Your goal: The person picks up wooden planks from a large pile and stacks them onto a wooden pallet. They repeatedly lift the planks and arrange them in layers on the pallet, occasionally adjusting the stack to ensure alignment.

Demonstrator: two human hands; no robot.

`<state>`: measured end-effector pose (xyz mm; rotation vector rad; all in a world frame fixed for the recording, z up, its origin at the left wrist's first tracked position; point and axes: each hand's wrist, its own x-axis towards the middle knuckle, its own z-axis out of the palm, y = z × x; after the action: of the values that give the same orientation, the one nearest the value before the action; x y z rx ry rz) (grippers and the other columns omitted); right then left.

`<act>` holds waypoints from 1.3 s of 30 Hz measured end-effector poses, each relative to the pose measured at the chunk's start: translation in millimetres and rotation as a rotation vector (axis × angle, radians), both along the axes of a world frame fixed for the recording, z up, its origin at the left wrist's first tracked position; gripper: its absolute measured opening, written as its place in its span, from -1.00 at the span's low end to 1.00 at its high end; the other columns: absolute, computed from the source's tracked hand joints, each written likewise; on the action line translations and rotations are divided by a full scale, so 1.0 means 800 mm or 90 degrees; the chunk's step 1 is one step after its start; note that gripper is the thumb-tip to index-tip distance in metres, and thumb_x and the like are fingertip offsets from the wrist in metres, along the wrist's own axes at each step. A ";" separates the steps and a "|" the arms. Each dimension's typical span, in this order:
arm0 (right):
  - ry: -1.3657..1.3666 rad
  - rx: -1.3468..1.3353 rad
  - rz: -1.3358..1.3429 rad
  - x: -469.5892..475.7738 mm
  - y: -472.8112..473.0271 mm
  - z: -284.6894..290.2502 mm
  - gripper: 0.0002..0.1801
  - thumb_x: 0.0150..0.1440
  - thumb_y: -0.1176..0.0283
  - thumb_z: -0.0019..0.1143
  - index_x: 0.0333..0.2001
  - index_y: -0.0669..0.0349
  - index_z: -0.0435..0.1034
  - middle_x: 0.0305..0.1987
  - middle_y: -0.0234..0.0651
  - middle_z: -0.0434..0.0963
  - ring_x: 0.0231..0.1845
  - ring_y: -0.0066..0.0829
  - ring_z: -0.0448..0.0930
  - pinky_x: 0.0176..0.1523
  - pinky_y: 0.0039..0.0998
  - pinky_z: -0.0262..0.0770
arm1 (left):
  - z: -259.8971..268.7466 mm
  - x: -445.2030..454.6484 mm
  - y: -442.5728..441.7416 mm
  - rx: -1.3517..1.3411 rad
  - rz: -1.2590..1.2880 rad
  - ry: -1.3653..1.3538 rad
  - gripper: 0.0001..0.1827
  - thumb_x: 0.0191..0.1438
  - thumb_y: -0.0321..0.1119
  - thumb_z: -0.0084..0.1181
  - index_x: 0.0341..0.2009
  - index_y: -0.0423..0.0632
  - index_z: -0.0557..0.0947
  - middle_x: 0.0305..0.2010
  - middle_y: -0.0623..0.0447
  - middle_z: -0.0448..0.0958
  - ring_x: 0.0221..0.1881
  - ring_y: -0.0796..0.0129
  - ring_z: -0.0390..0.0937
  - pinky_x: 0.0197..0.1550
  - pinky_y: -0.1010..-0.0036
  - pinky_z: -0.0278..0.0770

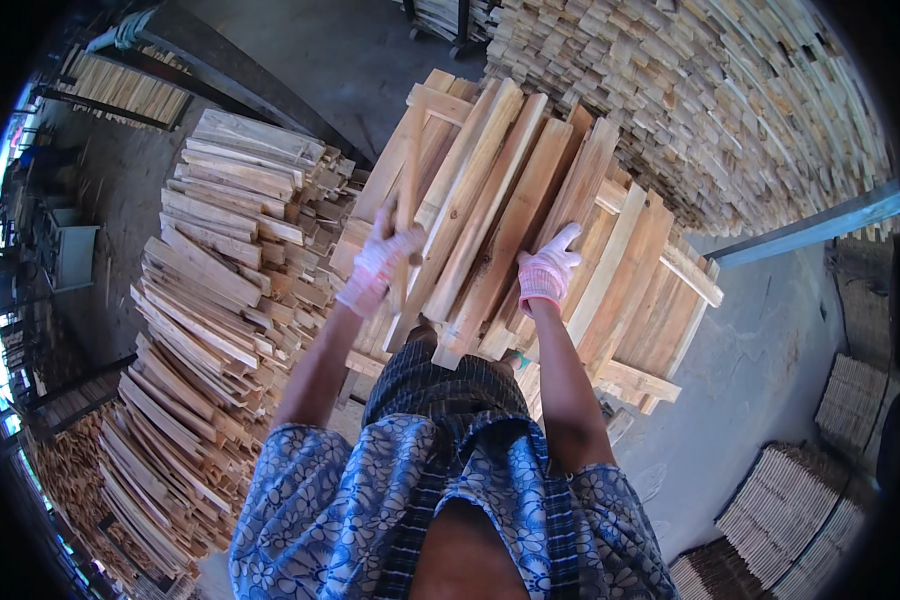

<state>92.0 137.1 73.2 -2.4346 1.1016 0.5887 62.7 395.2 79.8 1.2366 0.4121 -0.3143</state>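
My left hand (382, 262), in a white and pink knit glove, grips a narrow wooden strip (412, 161) that stands over the left side of a stack. Blurring along the strip partly hides its outline. Below it lie several loose boards (484, 214), side by side and slightly fanned. My right hand (549, 268), gloved alike, rests against a reddish-brown board (581, 176) with thumb and fingers apart; its palm side is hidden. These boards lie on a wider layer of planks (630, 285) with crosspieces (637, 380) at its edges.
A long pile of rough boards (210, 277) runs along the left. At the upper right rises a large stack of wood (690, 97), with a blue metal beam (810, 225) beside it. A dark beam (247, 75) slants at upper left. Bundled slats (780, 510) stand at lower right.
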 end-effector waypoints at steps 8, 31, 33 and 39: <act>-0.084 0.156 0.008 -0.002 -0.027 0.002 0.40 -0.12 0.40 0.46 0.56 -0.06 -0.46 0.40 0.28 0.21 0.27 0.15 0.46 0.27 -0.09 0.46 | 0.052 0.219 0.161 0.847 -0.062 -0.235 -0.22 0.18 0.17 0.14 0.40 0.11 0.29 0.15 -0.22 0.46 0.15 -0.22 0.47 0.20 0.13 0.47; -0.363 0.449 -0.170 -0.200 -0.373 -0.028 0.36 -0.13 0.60 0.49 0.56 0.06 -0.34 0.12 -0.07 0.54 0.00 -0.22 0.61 0.05 -0.32 0.62 | -0.125 -0.016 -0.096 0.559 -0.193 -0.068 -0.23 0.16 -0.19 0.15 0.44 -0.04 0.23 0.33 -0.32 0.31 0.33 -0.17 0.32 0.39 0.22 0.26; -0.313 0.322 -0.122 -0.199 -0.421 -0.043 0.38 -0.15 0.49 0.51 0.57 0.06 -0.35 0.11 -0.05 0.54 -0.01 -0.19 0.61 0.02 -0.36 0.62 | -0.111 -0.023 -0.125 0.700 -0.189 -0.180 -0.17 0.13 -0.14 0.19 0.45 -0.04 0.21 0.34 -0.34 0.28 0.35 -0.20 0.28 0.38 0.16 0.27; -0.131 0.065 -0.113 -0.187 -0.449 -0.144 0.29 -0.07 0.23 0.43 0.57 -0.16 -0.34 0.36 0.32 0.26 0.27 0.22 0.45 0.32 -0.07 0.40 | -0.056 0.009 -0.173 0.830 -0.354 0.012 0.05 0.04 0.03 0.24 0.53 0.21 -0.04 0.36 -0.40 0.21 0.38 -0.36 0.19 0.34 -0.06 0.28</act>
<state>-57.9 -222.1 -42.1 -2.2243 1.1550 0.3218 69.7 256.7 35.1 2.6421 0.2572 -0.5598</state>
